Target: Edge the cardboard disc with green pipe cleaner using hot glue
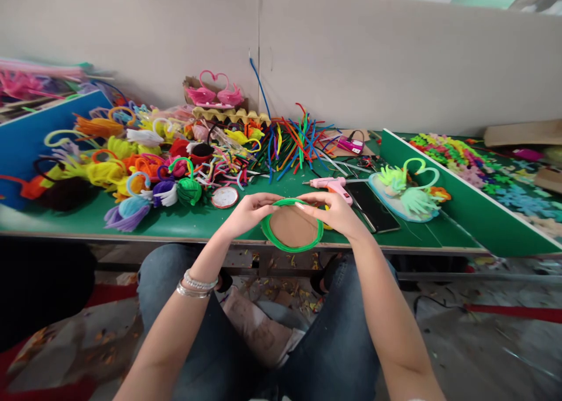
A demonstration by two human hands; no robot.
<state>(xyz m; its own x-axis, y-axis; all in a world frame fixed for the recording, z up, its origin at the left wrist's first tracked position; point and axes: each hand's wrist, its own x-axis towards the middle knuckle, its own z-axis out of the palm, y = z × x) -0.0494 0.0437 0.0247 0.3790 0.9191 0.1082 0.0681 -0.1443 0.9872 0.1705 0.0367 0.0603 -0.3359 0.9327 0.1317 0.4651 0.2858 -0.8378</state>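
Note:
A round cardboard disc [293,226] with a green fuzzy rim is held at the table's front edge, its flat face towards me. My left hand [252,212] grips the upper left of the green rim. The upper right of that rim is pinched by my right hand [331,212]. Both hands' fingertips come close together along the top. Just behind my right hand lies a pink glue gun [331,185]. A black phone [373,206] rests to its right, with a thin metal tool on it. Left of my left hand is a small white disc with a red edge [225,197].
Colourful pipe-cleaner swans [127,167] crowd the table's left side. Loose pipe cleaners [294,140] lie at the back. A swan pair on a pale base [406,196] stands right, beside a green divider [465,202]. Pink swans [215,93] sit near the wall.

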